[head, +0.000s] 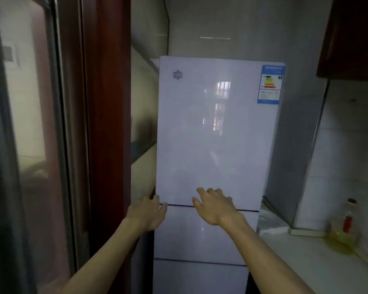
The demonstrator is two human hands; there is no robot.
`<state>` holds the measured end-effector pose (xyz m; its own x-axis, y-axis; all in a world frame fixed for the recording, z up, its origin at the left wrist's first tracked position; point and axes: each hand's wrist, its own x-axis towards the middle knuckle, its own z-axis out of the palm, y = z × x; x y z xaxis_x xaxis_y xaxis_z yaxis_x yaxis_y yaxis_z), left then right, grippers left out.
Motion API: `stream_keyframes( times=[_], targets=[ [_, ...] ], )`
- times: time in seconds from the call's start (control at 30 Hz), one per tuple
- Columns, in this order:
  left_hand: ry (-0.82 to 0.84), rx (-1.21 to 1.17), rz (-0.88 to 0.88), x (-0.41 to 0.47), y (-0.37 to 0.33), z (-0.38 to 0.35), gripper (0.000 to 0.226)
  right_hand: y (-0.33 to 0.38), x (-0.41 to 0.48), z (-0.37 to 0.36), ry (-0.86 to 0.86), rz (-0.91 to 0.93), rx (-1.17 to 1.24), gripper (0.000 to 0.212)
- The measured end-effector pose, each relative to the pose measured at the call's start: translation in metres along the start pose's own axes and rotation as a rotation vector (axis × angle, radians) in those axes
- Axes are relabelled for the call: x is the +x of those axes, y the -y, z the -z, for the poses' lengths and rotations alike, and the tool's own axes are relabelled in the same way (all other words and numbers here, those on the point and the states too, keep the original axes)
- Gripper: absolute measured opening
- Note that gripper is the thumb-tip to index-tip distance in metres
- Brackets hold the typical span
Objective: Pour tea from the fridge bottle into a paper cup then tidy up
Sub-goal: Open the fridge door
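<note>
While the tall white glossy fridge (pixel 200 236) stands in the middle of the frame with all its doors closed, both bare hands are up at the seam under its upper door (pixel 200 145). The left hand (pixel 148 213) is at that door's lower left corner, its fingers (pixel 155 198) curled round the door's left edge and gripping it. The right hand (pixel 215 206) is to the right of it, fingers (pixel 202 193) straight and spread over the glossy face just above the seam, grasping nothing; whether they actually touch the door cannot be told. A blue energy label (pixel 271 83) sits in the door's upper right corner. At lower right a pale counter (pixel 306 262) carries a clear plastic bottle of yellow oil (pixel 344 230) near the tiled wall. A red-brown wooden door frame (pixel 108 124) runs down the left, and a dark red cabinet (pixel 353 35) fills the upper right.
</note>
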<state>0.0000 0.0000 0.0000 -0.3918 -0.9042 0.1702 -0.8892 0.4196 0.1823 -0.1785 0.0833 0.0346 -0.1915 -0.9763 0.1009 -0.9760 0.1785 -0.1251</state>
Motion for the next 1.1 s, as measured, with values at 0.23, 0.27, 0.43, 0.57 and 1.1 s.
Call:
stream_keyframes(
  times=[0.23,0.27,0.43,0.57,1.1],
  targets=[
    [0.036,-0.002,0.035,0.102,-0.006,-0.025,0.057,-0.023,0.090,0.001,-0.047,0.055,-0.020,0.054],
    [0.040,0.008,0.050,0.117,-0.007,-0.024,0.058,-0.025,0.104,0.005,-0.061,0.066,-0.036,0.053],
    [-0.011,0.024,0.089,0.180,-0.014,-0.019,0.057,-0.038,0.171,0.027,-0.133,0.125,-0.045,0.052],
    [-0.075,0.001,0.140,0.221,-0.006,-0.018,0.057,-0.040,0.212,0.041,-0.228,0.170,-0.041,0.051],
    [-0.443,-0.897,0.333,0.308,0.000,-0.028,0.050,0.014,0.343,0.078,-0.603,0.388,-0.033,0.062]
  ],
)
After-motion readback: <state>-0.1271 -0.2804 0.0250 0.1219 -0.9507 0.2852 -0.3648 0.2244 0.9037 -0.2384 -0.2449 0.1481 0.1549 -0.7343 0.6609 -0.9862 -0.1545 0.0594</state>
